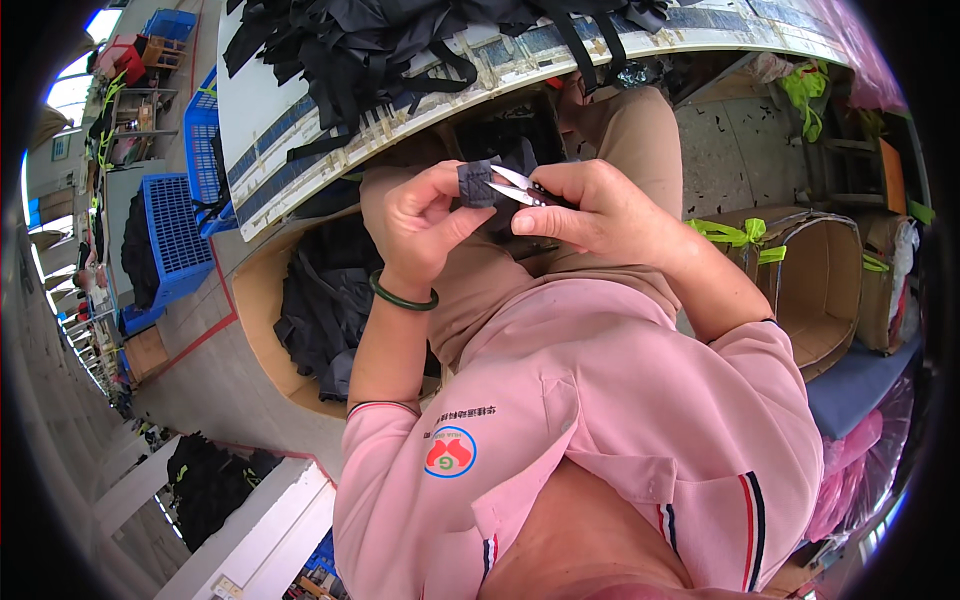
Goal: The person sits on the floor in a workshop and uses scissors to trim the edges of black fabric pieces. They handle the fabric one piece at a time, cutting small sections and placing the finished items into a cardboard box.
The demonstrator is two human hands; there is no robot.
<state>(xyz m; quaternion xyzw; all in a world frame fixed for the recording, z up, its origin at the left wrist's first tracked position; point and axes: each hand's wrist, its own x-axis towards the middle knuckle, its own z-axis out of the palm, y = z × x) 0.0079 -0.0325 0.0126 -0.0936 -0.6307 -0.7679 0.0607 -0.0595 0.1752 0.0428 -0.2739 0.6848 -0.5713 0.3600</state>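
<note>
My left hand (425,215) pinches a small folded piece of dark fabric (479,184) between thumb and fingers, above my lap. A green bangle circles that wrist. In my right hand (590,208) is a pair of thread snips (518,188) with silver blades and a dark grip. Their blades stand apart and point left, with the tips at the fabric's right edge. More dark cloth hangs just behind the snips; whether it joins the held piece I cannot tell.
Black fabric pieces and straps (370,50) are heaped on the worn table (290,140) ahead. Left of my legs, a cardboard box (262,300) holds dark cloth. Blue crates (180,235) stand farther left. An open carton (825,275) with green ties lies at right.
</note>
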